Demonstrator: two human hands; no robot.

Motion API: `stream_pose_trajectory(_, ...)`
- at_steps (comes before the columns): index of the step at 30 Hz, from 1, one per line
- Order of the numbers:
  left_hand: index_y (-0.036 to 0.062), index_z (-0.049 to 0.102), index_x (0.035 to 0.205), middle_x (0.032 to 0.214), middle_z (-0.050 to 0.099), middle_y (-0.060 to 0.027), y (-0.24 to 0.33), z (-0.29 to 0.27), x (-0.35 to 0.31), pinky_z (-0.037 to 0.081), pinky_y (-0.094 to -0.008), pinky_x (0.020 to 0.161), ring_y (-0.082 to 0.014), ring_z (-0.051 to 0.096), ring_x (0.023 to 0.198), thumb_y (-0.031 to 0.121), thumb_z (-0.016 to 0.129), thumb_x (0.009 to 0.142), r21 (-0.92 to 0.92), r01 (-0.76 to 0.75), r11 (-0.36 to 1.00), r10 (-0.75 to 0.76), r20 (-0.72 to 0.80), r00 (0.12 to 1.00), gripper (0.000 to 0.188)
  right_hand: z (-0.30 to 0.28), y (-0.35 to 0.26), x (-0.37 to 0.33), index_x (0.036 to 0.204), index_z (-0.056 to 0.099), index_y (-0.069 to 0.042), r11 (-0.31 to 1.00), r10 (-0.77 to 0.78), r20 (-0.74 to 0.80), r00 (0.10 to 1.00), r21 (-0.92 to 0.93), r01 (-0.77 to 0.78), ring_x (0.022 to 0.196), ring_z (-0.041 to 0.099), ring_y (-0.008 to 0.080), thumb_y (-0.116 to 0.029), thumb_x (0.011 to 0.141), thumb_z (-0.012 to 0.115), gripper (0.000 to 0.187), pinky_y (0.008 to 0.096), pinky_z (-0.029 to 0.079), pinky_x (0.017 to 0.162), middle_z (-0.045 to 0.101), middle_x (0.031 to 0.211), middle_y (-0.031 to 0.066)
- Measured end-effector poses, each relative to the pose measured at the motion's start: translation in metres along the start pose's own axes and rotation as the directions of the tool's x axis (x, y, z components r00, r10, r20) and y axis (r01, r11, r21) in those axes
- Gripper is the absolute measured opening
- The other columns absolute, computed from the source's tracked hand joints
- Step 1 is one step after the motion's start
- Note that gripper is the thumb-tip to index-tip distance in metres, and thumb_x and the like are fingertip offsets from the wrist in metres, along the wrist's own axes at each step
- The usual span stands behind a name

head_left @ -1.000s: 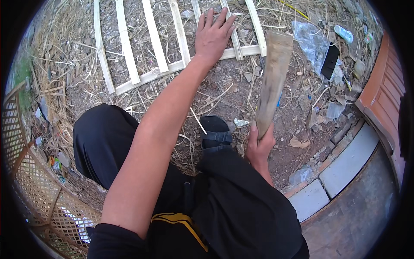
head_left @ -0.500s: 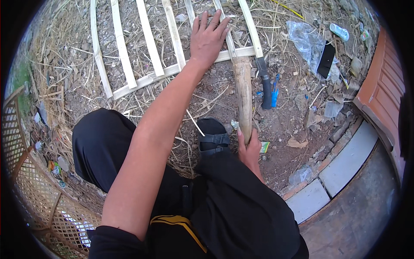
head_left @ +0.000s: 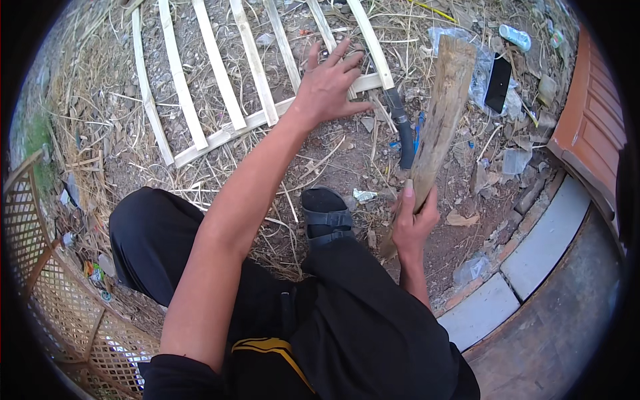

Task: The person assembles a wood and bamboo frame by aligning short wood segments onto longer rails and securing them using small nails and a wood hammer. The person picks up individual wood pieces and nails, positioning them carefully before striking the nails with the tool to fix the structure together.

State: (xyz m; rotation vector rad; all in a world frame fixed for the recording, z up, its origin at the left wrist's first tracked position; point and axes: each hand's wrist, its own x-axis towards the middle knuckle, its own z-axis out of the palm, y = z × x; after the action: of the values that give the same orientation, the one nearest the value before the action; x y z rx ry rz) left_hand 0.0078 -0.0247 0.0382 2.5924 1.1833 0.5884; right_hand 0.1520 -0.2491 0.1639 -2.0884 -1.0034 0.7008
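Note:
My right hand [head_left: 417, 220] is wrapped round the lower part of a thick, weathered wooden stick [head_left: 443, 107], which is lifted and tilted away to the upper right. My left hand [head_left: 330, 87] has its fingers spread and holds nothing. It is over the near right part of a lattice of pale wooden slats [head_left: 221, 63]; whether it touches them I cannot tell. Several slats meet a pale crosspiece [head_left: 220, 138] along the near side. By the right end of that crosspiece lies a black, wrapped tool handle [head_left: 403, 133], with a blue object [head_left: 418, 130] partly hidden behind the stick.
Dry straw and scraps litter the ground. A black phone-like slab [head_left: 498, 83] rests on clear plastic [head_left: 477, 80], near a white-and-teal tube [head_left: 515, 37]. Pale paving blocks [head_left: 481, 310] and a reddish-brown ridged panel [head_left: 590, 113] line the right. A woven lattice basket [head_left: 63, 293] stands at left.
My right hand has raised the stick off the crosspiece and swung it to the right. The fingers of my left hand have spread wider, and the hand has shifted slightly nearer.

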Motion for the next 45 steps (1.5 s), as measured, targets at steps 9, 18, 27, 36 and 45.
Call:
stream_pose_trajectory(9,0.0026,0.067,0.108,0.114,0.067,-0.0115,0.001,-0.016,0.025,0.028,-0.0572,0.116,-0.0275,0.061,0.113,0.042,0.072,0.079,-0.001,-0.100,0.995,0.096,0.294,0.951,0.049,-0.002,0.004,0.000,0.109,0.058,0.003,0.997,0.067,0.073,0.995,0.042,-0.070,0.055,0.059,0.0104,-0.020,0.105,0.058,0.023,0.0276,0.044,0.050,0.061,0.068,0.0043)
stream_pose_trajectory(18,0.0025,0.069,0.101,0.106,0.064,-0.0155,-0.013,-0.017,0.019,0.032,-0.0519,0.115,-0.0301,0.063,0.102,0.038,0.070,0.078,-0.204,-0.132,0.970,0.184,0.262,0.947,0.043,-0.004,-0.005,0.003,0.111,0.059,0.005,0.984,0.099,0.131,0.986,-0.159,-0.078,0.070,0.069,0.0373,-0.032,0.101,0.065,0.039,0.0466,0.051,0.065,0.066,0.079,0.0232)
stream_pose_trajectory(27,0.0055,0.070,0.109,0.113,0.059,-0.0132,-0.019,-0.020,0.015,0.029,-0.0509,0.114,-0.0269,0.063,0.109,0.042,0.075,0.082,-0.169,-0.091,0.981,0.126,0.213,0.969,0.046,0.003,0.005,0.001,0.109,0.059,0.003,0.987,0.139,0.141,0.980,-0.105,-0.124,0.064,0.066,0.0352,-0.034,0.101,0.064,0.038,0.0453,0.050,0.062,0.064,0.073,0.0202)
stream_pose_trajectory(36,0.0073,0.067,0.117,0.113,0.059,-0.0114,-0.028,-0.003,0.001,0.029,-0.0451,0.105,-0.0230,0.060,0.109,0.041,0.077,0.084,-0.171,-0.109,0.979,0.117,0.034,0.993,0.048,0.013,0.006,0.005,0.117,0.058,0.004,0.981,0.175,0.170,0.970,-0.117,-0.157,0.078,0.070,0.0400,-0.035,0.101,0.064,0.042,0.0464,0.052,0.070,0.068,0.084,0.0250)
stream_pose_trajectory(45,0.0065,0.064,0.116,0.117,0.057,-0.0107,-0.027,0.001,-0.003,0.028,-0.0463,0.106,-0.0280,0.052,0.117,0.055,0.078,0.078,-0.151,-0.107,0.983,0.099,-0.061,0.993,0.063,0.011,0.002,-0.011,0.132,0.051,0.003,0.983,-0.146,0.057,0.988,-0.100,0.152,0.092,0.072,0.0478,-0.024,0.096,0.070,0.049,0.0482,0.056,0.077,0.069,0.101,0.0296)
